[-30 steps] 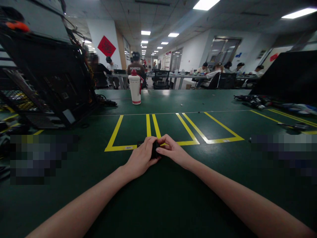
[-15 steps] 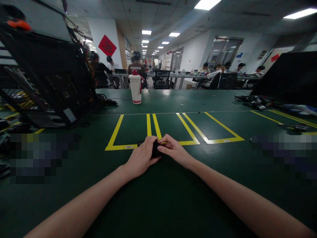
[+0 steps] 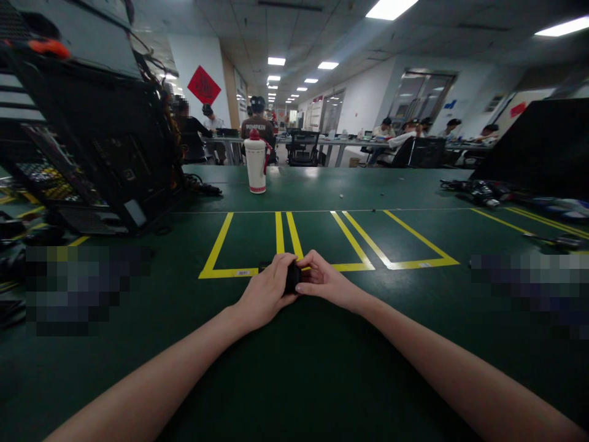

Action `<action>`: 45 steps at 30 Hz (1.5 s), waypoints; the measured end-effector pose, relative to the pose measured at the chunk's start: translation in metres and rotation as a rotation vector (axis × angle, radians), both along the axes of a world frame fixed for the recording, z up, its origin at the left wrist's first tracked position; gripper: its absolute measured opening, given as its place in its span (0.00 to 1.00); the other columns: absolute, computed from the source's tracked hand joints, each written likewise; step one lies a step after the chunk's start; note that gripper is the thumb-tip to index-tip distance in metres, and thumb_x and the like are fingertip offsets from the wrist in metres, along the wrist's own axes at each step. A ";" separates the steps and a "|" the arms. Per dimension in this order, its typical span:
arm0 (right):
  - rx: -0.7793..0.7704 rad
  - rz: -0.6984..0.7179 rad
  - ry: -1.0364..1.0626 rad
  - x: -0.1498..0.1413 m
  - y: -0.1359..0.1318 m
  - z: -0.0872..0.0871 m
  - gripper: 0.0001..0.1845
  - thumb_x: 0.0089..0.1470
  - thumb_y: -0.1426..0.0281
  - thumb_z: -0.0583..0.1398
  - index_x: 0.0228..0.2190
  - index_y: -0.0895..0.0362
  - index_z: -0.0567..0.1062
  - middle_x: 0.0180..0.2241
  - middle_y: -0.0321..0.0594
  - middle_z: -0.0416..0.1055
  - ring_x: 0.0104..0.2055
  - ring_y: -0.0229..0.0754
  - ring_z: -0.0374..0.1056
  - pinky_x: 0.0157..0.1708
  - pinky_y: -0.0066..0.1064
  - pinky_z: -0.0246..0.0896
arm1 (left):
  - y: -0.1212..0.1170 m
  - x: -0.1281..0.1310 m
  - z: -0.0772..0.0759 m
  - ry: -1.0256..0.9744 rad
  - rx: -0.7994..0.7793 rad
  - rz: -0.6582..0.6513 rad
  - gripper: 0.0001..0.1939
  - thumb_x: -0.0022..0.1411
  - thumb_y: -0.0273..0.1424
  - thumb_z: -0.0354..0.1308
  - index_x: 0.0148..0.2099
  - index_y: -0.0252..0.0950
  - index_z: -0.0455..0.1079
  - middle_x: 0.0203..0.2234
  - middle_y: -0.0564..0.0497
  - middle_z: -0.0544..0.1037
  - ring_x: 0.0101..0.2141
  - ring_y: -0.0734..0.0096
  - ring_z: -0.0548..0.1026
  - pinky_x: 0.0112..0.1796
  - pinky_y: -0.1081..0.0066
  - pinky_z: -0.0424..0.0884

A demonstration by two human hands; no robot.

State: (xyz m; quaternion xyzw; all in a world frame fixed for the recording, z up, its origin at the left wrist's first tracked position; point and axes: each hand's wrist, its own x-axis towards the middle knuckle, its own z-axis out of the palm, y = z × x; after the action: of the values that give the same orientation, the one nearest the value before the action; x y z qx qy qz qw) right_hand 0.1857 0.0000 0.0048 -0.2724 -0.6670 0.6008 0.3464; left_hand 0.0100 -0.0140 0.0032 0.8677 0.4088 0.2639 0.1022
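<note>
A small black object (image 3: pixel 292 279) sits between my hands, just above the green tabletop or on it; its kind cannot be made out. My left hand (image 3: pixel 264 287) is wrapped over its left side, with the fingers on top and the thumb along the near edge. From the right, my right hand (image 3: pixel 326 282) closes thumb and fingertips on the object's right end. Part of the black thing shows past my left fingers, and the rest is hidden under the palm. Yellow tape (image 3: pixel 354 267) marks the table just beyond my hands.
A white cup with a red lid (image 3: pixel 256 166) stands farther back. To the left is a large black open computer case (image 3: pixel 124 153) with cables beside it. A black panel (image 3: pixel 547 141) and cables (image 3: pixel 478 191) lie right. People sit at desks in the background.
My right thumb has slid slightly lower on the black object's end, and the fingers have spread a little. The whole view has shifted slightly; my left hand keeps its hold.
</note>
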 end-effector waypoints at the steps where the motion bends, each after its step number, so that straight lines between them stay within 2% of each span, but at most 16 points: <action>1: -0.001 -0.008 -0.007 -0.001 0.000 0.000 0.18 0.43 0.71 0.62 0.35 0.54 0.60 0.37 0.34 0.61 0.43 0.37 0.62 0.44 0.35 0.59 | 0.000 0.000 0.000 0.000 0.001 -0.002 0.30 0.51 0.28 0.56 0.53 0.39 0.44 0.49 0.46 0.58 0.42 0.60 0.68 0.37 0.61 0.69; 6: 0.030 -0.124 -0.024 -0.005 -0.002 0.002 0.09 0.48 0.68 0.58 0.32 0.54 0.62 0.36 0.34 0.61 0.41 0.37 0.62 0.41 0.34 0.60 | -0.002 0.000 0.004 -0.025 -0.013 -0.030 0.27 0.54 0.30 0.54 0.53 0.40 0.44 0.48 0.47 0.58 0.43 0.60 0.68 0.36 0.60 0.70; 11: 0.029 -0.151 -0.057 -0.006 -0.002 0.003 0.12 0.47 0.68 0.58 0.36 0.53 0.62 0.38 0.35 0.61 0.41 0.37 0.62 0.43 0.36 0.59 | -0.002 0.000 0.005 -0.021 -0.024 -0.030 0.27 0.54 0.30 0.54 0.52 0.41 0.45 0.49 0.47 0.58 0.44 0.59 0.68 0.37 0.60 0.70; 16: -0.012 -0.079 -0.021 -0.003 0.000 0.005 0.12 0.46 0.70 0.59 0.33 0.55 0.62 0.36 0.34 0.61 0.39 0.36 0.63 0.37 0.32 0.62 | -0.002 -0.001 0.005 -0.028 -0.028 -0.031 0.27 0.54 0.30 0.54 0.53 0.41 0.45 0.48 0.47 0.59 0.43 0.61 0.68 0.36 0.61 0.70; 19: -0.026 -0.035 0.013 -0.002 -0.001 0.006 0.14 0.44 0.71 0.61 0.33 0.54 0.61 0.35 0.34 0.62 0.40 0.37 0.63 0.37 0.32 0.62 | -0.002 -0.001 0.003 -0.028 -0.017 -0.018 0.28 0.53 0.30 0.55 0.52 0.40 0.45 0.49 0.47 0.59 0.42 0.61 0.68 0.36 0.62 0.70; 25: 0.041 -0.145 -0.026 -0.006 -0.002 0.002 0.09 0.47 0.67 0.58 0.31 0.55 0.62 0.34 0.34 0.62 0.39 0.36 0.63 0.39 0.33 0.61 | -0.001 0.000 0.002 -0.023 -0.010 -0.021 0.29 0.53 0.30 0.56 0.53 0.39 0.45 0.49 0.46 0.58 0.43 0.60 0.68 0.37 0.61 0.70; 30: -0.009 -0.183 -0.062 -0.007 0.001 -0.001 0.12 0.47 0.67 0.58 0.34 0.55 0.61 0.35 0.35 0.62 0.39 0.37 0.63 0.38 0.34 0.61 | -0.001 0.001 0.004 -0.009 -0.013 -0.016 0.28 0.53 0.30 0.55 0.52 0.38 0.45 0.48 0.45 0.58 0.44 0.59 0.67 0.38 0.61 0.69; 35: -0.026 -0.090 -0.045 -0.003 0.001 0.001 0.14 0.45 0.68 0.60 0.33 0.54 0.60 0.38 0.35 0.61 0.40 0.38 0.63 0.39 0.36 0.61 | -0.002 0.000 0.003 -0.014 -0.024 -0.015 0.28 0.53 0.29 0.55 0.52 0.39 0.45 0.49 0.46 0.58 0.43 0.60 0.68 0.37 0.61 0.70; 39: -0.006 -0.045 -0.040 -0.001 -0.002 0.003 0.18 0.42 0.71 0.62 0.34 0.54 0.59 0.38 0.35 0.61 0.43 0.38 0.62 0.44 0.37 0.59 | -0.002 -0.001 0.002 -0.011 -0.031 -0.005 0.29 0.52 0.28 0.56 0.53 0.41 0.45 0.50 0.47 0.57 0.42 0.60 0.68 0.37 0.60 0.69; 45: 0.003 -0.117 -0.053 -0.005 -0.006 0.006 0.09 0.49 0.68 0.57 0.34 0.54 0.61 0.36 0.35 0.62 0.42 0.38 0.62 0.41 0.35 0.61 | -0.002 -0.001 0.004 -0.020 -0.030 -0.022 0.27 0.54 0.30 0.55 0.52 0.41 0.45 0.49 0.47 0.58 0.43 0.60 0.68 0.37 0.60 0.70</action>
State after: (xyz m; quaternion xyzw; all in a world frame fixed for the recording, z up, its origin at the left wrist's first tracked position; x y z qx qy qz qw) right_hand 0.1812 -0.0064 0.0104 -0.3262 -0.6598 0.5710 0.3637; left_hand 0.0089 -0.0159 0.0068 0.8679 0.4019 0.2650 0.1222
